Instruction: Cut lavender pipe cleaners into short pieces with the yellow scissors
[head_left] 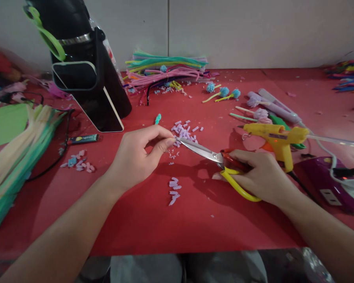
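My left hand pinches thumb and forefinger together over the middle of the table; what sits between the fingertips is too small to make out. In my right hand are scissors with a red and yellow handle, their blade tips right at the left fingertips. Just behind the tips lies a pile of short lilac pieces. Tiny lilac trimmings are scattered below it. Closer to me is a small group of lilac pieces with tapered ends.
A yellow glue gun and a purple power strip with cords stand right. At left are a black tumbler with a phone leaning on it and a pipe-cleaner bundle. More pipe cleaners and blue pompom stems lie behind.
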